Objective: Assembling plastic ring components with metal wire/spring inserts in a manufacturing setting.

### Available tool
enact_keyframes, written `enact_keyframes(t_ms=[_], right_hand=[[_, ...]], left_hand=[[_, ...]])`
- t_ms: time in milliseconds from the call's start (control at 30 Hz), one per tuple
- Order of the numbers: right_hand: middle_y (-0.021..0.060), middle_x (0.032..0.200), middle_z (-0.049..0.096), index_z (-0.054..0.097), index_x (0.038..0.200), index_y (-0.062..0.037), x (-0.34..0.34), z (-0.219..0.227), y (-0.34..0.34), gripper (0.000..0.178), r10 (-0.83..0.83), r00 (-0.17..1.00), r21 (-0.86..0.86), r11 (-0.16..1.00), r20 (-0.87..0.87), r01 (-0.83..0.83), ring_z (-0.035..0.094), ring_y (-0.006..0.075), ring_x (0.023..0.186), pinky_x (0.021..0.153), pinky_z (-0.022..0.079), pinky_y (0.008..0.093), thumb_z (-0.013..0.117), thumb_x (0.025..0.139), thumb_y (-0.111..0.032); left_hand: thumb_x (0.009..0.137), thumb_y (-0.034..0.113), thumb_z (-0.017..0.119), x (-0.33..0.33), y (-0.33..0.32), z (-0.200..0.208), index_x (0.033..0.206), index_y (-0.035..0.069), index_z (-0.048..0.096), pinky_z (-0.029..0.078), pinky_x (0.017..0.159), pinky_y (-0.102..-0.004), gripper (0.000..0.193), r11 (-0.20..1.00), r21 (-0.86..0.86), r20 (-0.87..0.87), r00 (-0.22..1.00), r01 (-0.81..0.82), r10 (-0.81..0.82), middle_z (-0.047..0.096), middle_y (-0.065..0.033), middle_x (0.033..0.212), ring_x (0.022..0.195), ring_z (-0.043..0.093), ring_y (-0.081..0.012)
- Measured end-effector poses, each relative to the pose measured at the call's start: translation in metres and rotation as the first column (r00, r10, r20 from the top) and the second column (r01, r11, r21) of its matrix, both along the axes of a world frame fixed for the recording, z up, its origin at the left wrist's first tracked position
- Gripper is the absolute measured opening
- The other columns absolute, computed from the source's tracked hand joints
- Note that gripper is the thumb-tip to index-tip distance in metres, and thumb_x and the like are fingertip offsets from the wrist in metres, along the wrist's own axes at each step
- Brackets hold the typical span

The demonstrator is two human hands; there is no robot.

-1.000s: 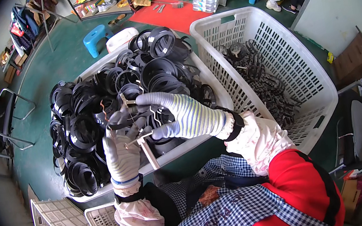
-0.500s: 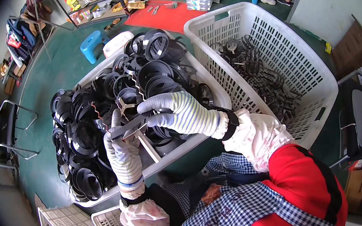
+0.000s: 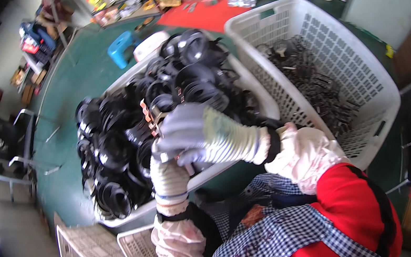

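The gloved right hand (image 3: pixel 200 132) curls over the left hand (image 3: pixel 170 179), fingertips mostly hidden; I cannot tell what they pinch. Just beyond them rises a wavy copper-coloured strip (image 3: pixel 147 113). Farther, black rings (image 3: pixel 113 150) fill a white tray (image 3: pixel 263 96); to its right, a white basket (image 3: pixel 351 53) holds dark metal pieces (image 3: pixel 316 85). A blue stool (image 3: pixel 121 42) stands at the far left.

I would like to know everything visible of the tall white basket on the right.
The basket looks like off-white plastic: rectangular, open-topped, its walls pierced by rows of slots, a grip opening at each short end. It stands upright, slanting across the view beside the tray of black rings. A tangled heap of thin dark parts lies inside. Neither the left hand nor the right hand touches it; whether the tray does is unclear.
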State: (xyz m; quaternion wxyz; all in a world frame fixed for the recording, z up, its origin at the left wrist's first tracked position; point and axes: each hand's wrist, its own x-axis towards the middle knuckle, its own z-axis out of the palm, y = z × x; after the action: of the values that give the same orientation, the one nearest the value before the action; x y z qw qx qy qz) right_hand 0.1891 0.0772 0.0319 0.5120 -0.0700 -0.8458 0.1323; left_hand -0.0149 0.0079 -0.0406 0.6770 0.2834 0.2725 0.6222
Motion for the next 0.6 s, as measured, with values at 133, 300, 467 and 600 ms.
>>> enact_keyframes(t_ms=[133, 300, 467, 600], right_hand=[[0.0201, 0.147, 0.04, 0.045, 0.144, -0.016, 0.012, -0.007, 0.003, 0.095, -0.19, 0.979, -0.08, 0.977, 0.075, 0.196, 0.044, 0.0431, 0.133, 0.109, 0.037, 0.0539, 0.083, 0.064, -0.05], [0.0192, 0.143, 0.05, 0.056, 0.135, -0.0117, 0.006, -0.02, 0.004, 0.067, -0.041, 0.992, -0.254, 0.964, 0.12, 0.071, 0.05, 0.0371, 0.131, 0.107, 0.044, 0.0454, 0.08, 0.075, -0.028], [0.0122, 0.125, 0.064, 0.064, 0.123, -0.0073, 0.004, -0.013, 0.004, 0.047, -0.013, 0.999, -0.206, 0.978, 0.048, 0.023, 0.061, 0.0311, 0.118, 0.098, 0.051, 0.041, 0.075, 0.078, -0.013], [0.0085, 0.117, 0.068, 0.065, 0.12, -0.0086, 0.0, -0.019, 0.005, 0.044, -0.088, 0.996, -0.056, 0.995, -0.007, 0.087, 0.064, 0.0288, 0.108, 0.092, 0.053, 0.0402, 0.076, 0.078, -0.013]], left_hand=[[0.098, 0.026, 0.06, 0.026, 0.0, 0.027, 0.131, 0.004, 0.056, 0.055, 0.063, -0.0299, 0.04, 0.985, -0.14, 0.149, 0.982, -0.097, 0.117, 0.069, -0.0099, 0.097, 0.075, 0.065, -0.0203], [0.098, 0.029, 0.057, 0.023, -0.004, 0.046, 0.119, 0.002, 0.06, 0.045, 0.049, -0.0233, 0.034, 0.973, -0.203, 0.107, 0.986, -0.105, 0.129, 0.066, -0.0087, 0.095, 0.069, 0.058, -0.0155], [0.101, 0.03, 0.054, 0.02, -0.005, 0.045, 0.117, 0.002, 0.06, 0.042, 0.046, -0.0246, 0.033, 0.994, -0.109, 0.232, 0.972, -0.02, 0.045, 0.066, -0.0096, 0.094, 0.06, 0.053, -0.0143], [0.103, 0.034, 0.053, 0.015, -0.006, 0.043, 0.123, 0.001, 0.059, 0.04, 0.045, -0.0254, 0.038, 0.994, -0.105, 0.249, 0.968, 0.016, 0.01, 0.068, -0.0095, 0.093, 0.055, 0.051, -0.0138]])
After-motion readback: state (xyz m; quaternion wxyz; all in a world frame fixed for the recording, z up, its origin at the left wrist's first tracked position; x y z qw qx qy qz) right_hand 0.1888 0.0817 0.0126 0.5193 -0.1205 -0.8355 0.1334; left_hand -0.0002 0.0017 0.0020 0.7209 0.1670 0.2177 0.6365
